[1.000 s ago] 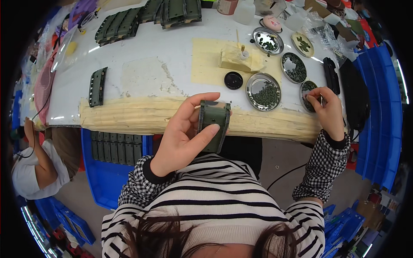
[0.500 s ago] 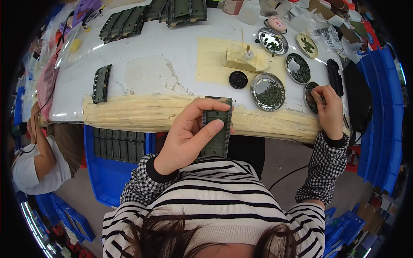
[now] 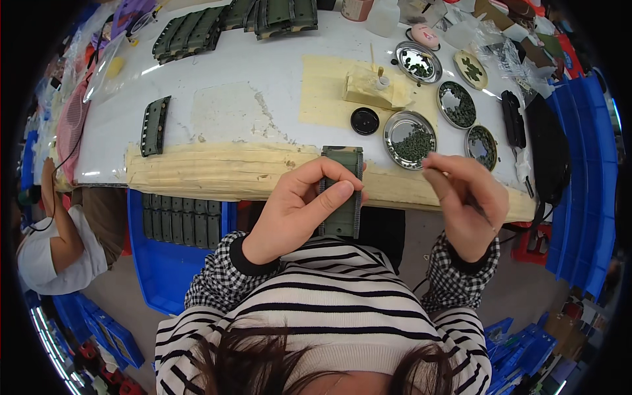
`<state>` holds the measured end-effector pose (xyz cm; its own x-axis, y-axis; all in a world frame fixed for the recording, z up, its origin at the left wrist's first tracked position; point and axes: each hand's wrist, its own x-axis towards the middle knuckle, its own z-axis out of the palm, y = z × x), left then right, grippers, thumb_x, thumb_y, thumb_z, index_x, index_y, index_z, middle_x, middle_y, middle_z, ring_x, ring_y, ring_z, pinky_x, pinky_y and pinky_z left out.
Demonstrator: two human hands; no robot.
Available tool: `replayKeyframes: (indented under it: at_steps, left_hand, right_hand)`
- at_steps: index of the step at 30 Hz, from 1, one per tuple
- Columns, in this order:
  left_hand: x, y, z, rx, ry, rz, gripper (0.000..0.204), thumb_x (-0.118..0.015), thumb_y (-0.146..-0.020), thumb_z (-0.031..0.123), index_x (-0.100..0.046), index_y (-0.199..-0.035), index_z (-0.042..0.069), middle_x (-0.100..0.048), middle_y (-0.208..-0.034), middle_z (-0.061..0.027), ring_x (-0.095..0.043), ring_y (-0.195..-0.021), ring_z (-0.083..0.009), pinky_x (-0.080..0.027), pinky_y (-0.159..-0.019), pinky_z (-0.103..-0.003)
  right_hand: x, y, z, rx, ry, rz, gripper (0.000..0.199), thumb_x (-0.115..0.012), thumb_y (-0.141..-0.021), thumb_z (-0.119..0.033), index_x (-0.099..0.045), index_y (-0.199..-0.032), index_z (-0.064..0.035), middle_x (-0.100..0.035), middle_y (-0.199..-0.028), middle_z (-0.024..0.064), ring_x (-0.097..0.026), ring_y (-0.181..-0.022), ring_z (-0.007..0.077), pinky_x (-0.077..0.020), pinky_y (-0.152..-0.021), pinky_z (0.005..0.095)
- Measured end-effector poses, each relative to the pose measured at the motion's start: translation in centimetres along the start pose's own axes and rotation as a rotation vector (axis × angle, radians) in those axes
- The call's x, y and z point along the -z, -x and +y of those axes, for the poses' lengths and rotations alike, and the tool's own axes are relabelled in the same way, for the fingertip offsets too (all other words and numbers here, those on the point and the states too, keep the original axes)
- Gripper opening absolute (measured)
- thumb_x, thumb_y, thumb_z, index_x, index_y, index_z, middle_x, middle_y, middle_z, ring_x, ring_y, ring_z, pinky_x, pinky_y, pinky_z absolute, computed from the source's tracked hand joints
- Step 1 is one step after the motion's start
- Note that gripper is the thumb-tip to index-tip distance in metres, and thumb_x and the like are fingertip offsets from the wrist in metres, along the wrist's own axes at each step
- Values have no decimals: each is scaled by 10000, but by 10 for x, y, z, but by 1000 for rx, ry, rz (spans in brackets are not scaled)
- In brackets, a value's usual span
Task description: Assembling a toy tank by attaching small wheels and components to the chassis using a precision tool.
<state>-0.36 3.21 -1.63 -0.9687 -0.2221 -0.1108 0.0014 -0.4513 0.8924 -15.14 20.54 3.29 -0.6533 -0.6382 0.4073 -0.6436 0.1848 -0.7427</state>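
My left hand (image 3: pixel 299 204) grips a green, strap-like piece (image 3: pixel 343 214) with ribbed edges and a camouflage-patterned end, propped against the padded table edge. Its thumb lies across the piece's face. My right hand (image 3: pixel 467 201) hangs to the right of it, thumb and forefinger pinched together; whatever is between them is too small to make out. Just beyond those fingertips stands a steel dish (image 3: pixel 409 161) of small dark green bits. Another steel dish (image 3: pixel 481 148) with green pieces lies farther right, and a third (image 3: pixel 456 105) sits behind it.
A wax-coloured block (image 3: pixel 372 95) with a small pot stands behind a black lid (image 3: pixel 364 121). One similar green piece (image 3: pixel 155 125) lies at left, with stacks (image 3: pixel 191 36) at the back. A blue crate (image 3: pixel 155 270) sits below the table; another person (image 3: pixel 62 243) is at far left.
My right hand has come leftward from the far-right dish, toward the piece in my left hand. My left hand and the green piece have shifted slightly right.
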Motion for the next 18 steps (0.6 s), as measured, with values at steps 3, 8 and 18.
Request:
replayKeyframes:
  at_steps: [3, 8, 18]
  left_hand:
    - [-2, -1, 5, -78, -168, -4, 184, -532, -1002, 182, -592, -1030, 11, -620, -971, -11, -539, -912, -59, -444, -839, -223]
    - [7, 2, -2, -139, -95, 39, 179, -506, -1014, 179, -581, -1027, 17, -583, -946, 17, -491, -898, -46, -403, -830, -207]
    - [11, 1, -3, -169, -113, 75, 167, -531, -1002, 164, -594, -1001, 10, -579, -932, 15, -492, -887, -41, -414, -804, -194]
  right_hand:
    - [-34, 2, -12, 38, -235, -92, 187, -714, -768, 69, -701, -930, -24, -714, -842, 91, -665, -670, 181, -505, -579, 264]
    - [-53, -9, -23, 176, -137, -140, 196, -742, -740, 49, -678, -915, -10, -668, -867, 88, -650, -702, 205, -515, -586, 275]
    - [-61, -9, -18, 341, -16, -109, 226, -766, -704, 43, -662, -896, -15, -617, -859, 94, -629, -683, 224, -507, -553, 292]
